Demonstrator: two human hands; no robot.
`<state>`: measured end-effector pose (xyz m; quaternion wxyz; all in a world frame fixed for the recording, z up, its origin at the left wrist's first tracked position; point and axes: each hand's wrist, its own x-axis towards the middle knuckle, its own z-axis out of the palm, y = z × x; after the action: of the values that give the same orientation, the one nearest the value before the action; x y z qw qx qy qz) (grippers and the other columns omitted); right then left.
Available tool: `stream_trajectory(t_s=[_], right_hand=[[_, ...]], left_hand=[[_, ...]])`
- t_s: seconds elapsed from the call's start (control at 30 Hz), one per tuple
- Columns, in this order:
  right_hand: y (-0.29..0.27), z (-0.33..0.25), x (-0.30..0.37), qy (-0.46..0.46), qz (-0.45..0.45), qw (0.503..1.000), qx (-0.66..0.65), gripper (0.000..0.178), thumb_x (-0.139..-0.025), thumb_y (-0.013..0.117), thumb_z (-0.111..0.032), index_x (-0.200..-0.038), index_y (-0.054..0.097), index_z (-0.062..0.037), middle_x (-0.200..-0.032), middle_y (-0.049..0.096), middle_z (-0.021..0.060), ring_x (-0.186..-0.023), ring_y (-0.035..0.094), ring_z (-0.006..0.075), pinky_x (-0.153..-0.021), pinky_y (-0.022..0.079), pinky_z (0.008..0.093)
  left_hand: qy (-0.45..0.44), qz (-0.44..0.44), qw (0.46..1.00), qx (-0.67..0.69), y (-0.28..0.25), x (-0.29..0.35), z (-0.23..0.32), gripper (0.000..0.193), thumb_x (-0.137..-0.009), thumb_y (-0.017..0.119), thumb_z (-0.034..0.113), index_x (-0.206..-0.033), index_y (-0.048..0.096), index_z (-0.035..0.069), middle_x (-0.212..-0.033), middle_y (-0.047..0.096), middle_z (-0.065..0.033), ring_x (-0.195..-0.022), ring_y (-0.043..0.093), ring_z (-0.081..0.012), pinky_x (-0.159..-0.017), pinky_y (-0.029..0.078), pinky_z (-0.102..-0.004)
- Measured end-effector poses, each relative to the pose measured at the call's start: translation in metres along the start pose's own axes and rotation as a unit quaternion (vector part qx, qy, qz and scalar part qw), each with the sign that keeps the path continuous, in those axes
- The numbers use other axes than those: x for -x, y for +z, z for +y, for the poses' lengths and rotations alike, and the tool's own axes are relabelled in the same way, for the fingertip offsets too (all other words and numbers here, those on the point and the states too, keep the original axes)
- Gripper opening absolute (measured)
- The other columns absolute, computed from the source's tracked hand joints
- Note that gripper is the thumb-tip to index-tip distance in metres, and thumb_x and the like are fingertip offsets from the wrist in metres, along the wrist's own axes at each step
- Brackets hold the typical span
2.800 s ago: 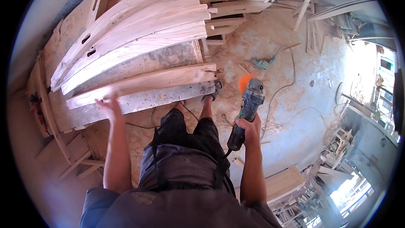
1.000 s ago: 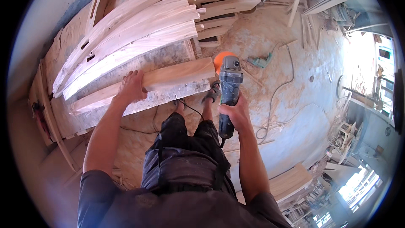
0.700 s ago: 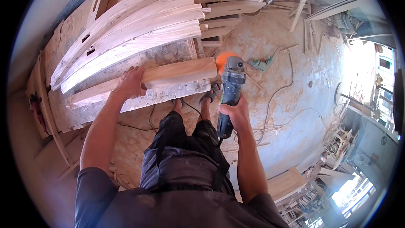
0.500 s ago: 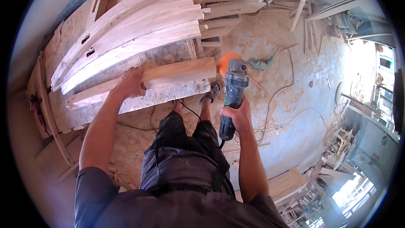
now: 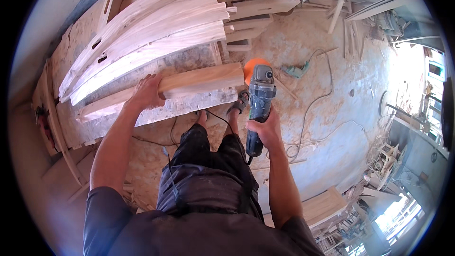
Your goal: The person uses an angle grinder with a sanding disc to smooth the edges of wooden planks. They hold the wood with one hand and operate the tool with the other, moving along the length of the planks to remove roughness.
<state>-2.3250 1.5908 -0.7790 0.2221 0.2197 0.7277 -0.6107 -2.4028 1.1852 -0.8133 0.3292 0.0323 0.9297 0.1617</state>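
My left hand (image 5: 148, 92) is wrapped over a squared wooden piece (image 5: 204, 79), holding it down on the worn workbench (image 5: 189, 109). My right hand (image 5: 269, 128) grips the body of a grey and black angle grinder (image 5: 260, 97). An orange disc (image 5: 250, 68) is fitted at the grinder's head. The disc's edge is right at the right end of the wooden piece; whether they touch I cannot tell. A dark cord leaves the grinder's lower end.
Several long curved boards (image 5: 156, 42) lie side by side beyond the wooden piece, two with slots. On the dusty floor are a teal power tool (image 5: 296, 70) and a winding cable (image 5: 310, 106). Wood strips (image 5: 340, 2) lean at the back right. A red tool (image 5: 46, 125) is at the far left.
The grinder has shifted slightly left, its orange disc now nearer the end of the wooden piece. My left hand stays in place on the wood.
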Motion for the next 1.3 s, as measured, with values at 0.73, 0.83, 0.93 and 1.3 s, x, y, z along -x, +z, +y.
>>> stream_trajectory(t_s=[0.73, 0.83, 0.93, 1.3], right_hand=[[-0.009, -0.017, 0.017, 0.071, -0.004, 0.997, 0.005, 0.044, -0.07, 0.076, -0.003, -0.111, 0.059, 0.0005, -0.084, 0.065, 0.0073, -0.067, 0.067, 0.0196, -0.065, 0.055, 0.0351], [-0.01, -0.026, 0.035, 0.124, -0.018, 0.99, -0.062, 0.042, -0.07, 0.074, -0.005, -0.111, 0.065, 0.0017, -0.088, 0.067, 0.0069, -0.073, 0.067, 0.0174, -0.069, 0.055, 0.033], [-0.008, -0.023, 0.03, 0.124, -0.012, 0.99, -0.067, 0.041, -0.073, 0.076, -0.004, -0.11, 0.058, 0.001, -0.082, 0.065, 0.0078, -0.068, 0.067, 0.0194, -0.063, 0.056, 0.0354], [-0.01, -0.025, 0.035, 0.133, -0.006, 0.985, -0.112, 0.044, -0.074, 0.074, -0.005, -0.117, 0.064, 0.0016, -0.086, 0.068, 0.0068, -0.069, 0.066, 0.0166, -0.065, 0.054, 0.0333]], left_hand=[[0.108, 0.341, 0.931, -0.076, 0.087, 0.042, 0.003, 0.049, -0.075, 0.071, 0.003, -0.123, 0.064, 0.002, -0.129, 0.068, -0.017, -0.121, 0.064, -0.0384, -0.107, 0.049, -0.0516], [0.107, 0.352, 0.927, -0.076, 0.088, 0.044, 0.003, 0.045, -0.077, 0.067, 0.002, -0.122, 0.065, 0.0, -0.129, 0.069, -0.0177, -0.122, 0.064, -0.0387, -0.107, 0.049, -0.0528], [0.108, 0.359, 0.924, -0.077, 0.089, 0.044, 0.004, 0.043, -0.078, 0.067, 0.003, -0.121, 0.066, 0.0, -0.128, 0.07, -0.0176, -0.123, 0.064, -0.0381, -0.108, 0.048, -0.0533], [0.105, 0.366, 0.922, -0.077, 0.093, 0.048, 0.007, 0.047, -0.075, 0.069, 0.002, -0.122, 0.066, 0.001, -0.131, 0.069, -0.0166, -0.126, 0.063, -0.0376, -0.111, 0.047, -0.0528]])
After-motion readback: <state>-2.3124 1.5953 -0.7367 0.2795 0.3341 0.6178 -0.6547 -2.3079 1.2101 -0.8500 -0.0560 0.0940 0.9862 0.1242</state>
